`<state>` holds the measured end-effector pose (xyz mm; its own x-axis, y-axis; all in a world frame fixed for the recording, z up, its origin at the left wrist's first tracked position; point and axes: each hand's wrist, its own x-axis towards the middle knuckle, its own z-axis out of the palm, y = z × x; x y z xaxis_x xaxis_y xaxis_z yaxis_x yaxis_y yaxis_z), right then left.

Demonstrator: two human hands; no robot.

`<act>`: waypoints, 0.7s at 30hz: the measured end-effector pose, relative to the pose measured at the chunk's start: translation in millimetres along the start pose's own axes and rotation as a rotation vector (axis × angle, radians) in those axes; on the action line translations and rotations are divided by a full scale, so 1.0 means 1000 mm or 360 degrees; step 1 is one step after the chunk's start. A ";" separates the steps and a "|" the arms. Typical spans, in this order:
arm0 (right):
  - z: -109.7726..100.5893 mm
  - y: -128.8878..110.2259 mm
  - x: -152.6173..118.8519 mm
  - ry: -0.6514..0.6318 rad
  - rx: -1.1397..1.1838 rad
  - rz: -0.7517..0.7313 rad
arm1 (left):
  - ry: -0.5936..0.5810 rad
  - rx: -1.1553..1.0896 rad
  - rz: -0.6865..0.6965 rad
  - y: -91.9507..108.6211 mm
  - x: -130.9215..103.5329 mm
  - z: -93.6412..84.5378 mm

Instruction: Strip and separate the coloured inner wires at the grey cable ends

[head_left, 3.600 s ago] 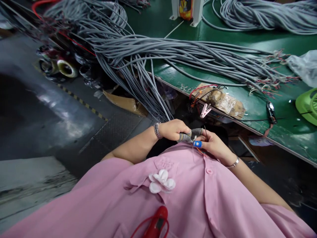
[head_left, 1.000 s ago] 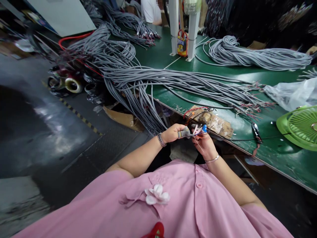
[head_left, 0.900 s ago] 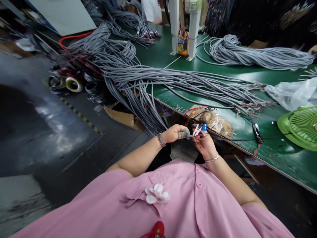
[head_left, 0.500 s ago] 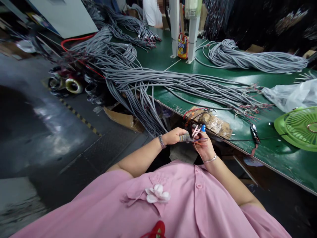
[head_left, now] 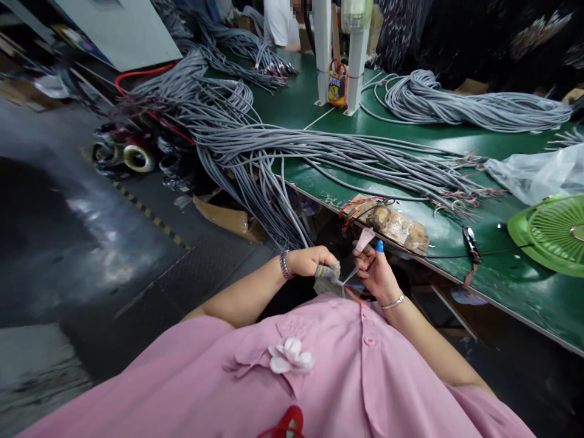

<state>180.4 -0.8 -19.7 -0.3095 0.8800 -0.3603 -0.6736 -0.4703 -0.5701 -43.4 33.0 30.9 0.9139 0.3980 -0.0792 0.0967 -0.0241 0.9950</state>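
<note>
My left hand (head_left: pixel 314 263), with covered fingertips, is closed on the end of a grey cable whose thin coloured wires (head_left: pixel 356 292) fan out toward the right. Beside it, my right hand (head_left: pixel 376 274) wears a blue cover on one fingertip and pinches a small pale pink object (head_left: pixel 365 239), blurred, perhaps a clip or tweezers. A thin pale strand runs between the two hands. Just beyond them, a taped cardboard piece (head_left: pixel 392 225) with orange and black leads lies at the edge of the green table (head_left: pixel 456 249).
Long bundles of grey cables (head_left: pixel 292 143) lie across the table and hang over its front edge. A green fan (head_left: pixel 556 237), a plastic bag (head_left: pixel 542 173) and a black-handled tool (head_left: pixel 471 244) are at the right. White posts (head_left: pixel 323 55) stand behind; a person in white (head_left: pixel 280 25) is beyond.
My left hand has moved left and down, away from my right hand. The pink object has turned and now points up, and the coloured wires sit lower.
</note>
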 end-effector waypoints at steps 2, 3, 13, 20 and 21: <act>-0.002 -0.003 -0.002 0.0022 -0.0030 0.0001 | 0.0002 0.0004 -0.0009 0.001 -0.007 0.002; -0.001 -0.005 -0.002 0.0030 -0.0053 0.0003 | 0.0067 0.0004 -0.0007 0.002 -0.010 0.003; 0.029 -0.030 0.002 -0.0065 -0.0391 -0.0107 | 0.0784 -0.0108 0.0163 -0.001 -0.002 0.004; 0.026 -0.021 0.006 -0.0002 -0.0500 -0.0298 | 0.0738 -0.0155 0.0143 -0.011 0.012 0.002; 0.026 -0.020 0.007 0.0000 -0.0489 -0.0285 | 0.0723 -0.0161 0.0140 -0.012 0.014 0.001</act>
<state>174.1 16.9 8.5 -0.2045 0.9503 -0.2347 -0.4836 -0.3065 -0.8199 -31.5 37.9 18.0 0.6496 0.7601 0.0177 -0.0329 0.0048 0.9994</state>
